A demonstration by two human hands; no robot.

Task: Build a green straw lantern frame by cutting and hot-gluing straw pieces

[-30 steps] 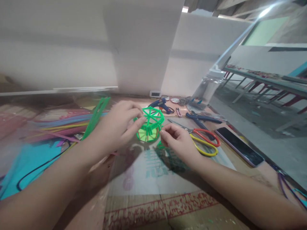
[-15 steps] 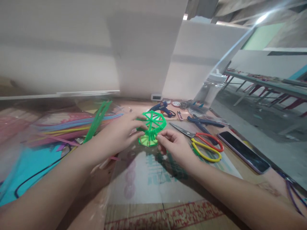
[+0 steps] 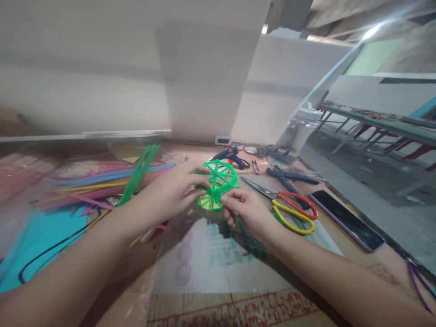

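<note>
A small green frame (image 3: 222, 176) stands in the middle, built of fuzzy strips that look like pipe cleaners. It has a spoked wheel-like top, upright pieces, and a yellow-green spoked base. My left hand (image 3: 185, 184) grips its left side, fingers curled around the edge and thumb at the front. At the lower right of the frame, the thumb and forefinger of my right hand (image 3: 243, 206) are pinched against a green strip. The fingertips partly hide what they hold. A thin green end pokes out to the right of the frame.
Scissors (image 3: 286, 206) with red and yellow handles lie right of my right hand, near dark-blue pliers (image 3: 289, 176) and a phone (image 3: 347, 220). Behind are a glue gun (image 3: 230, 156) and a clear bottle (image 3: 294, 136). Coloured pipe cleaners (image 3: 102, 181) pile up on the left.
The top of the green frame has shifted slightly right, and a thin green end now shows at its right side. My right fingers have moved slightly against the frame; my left hand stays on it.
</note>
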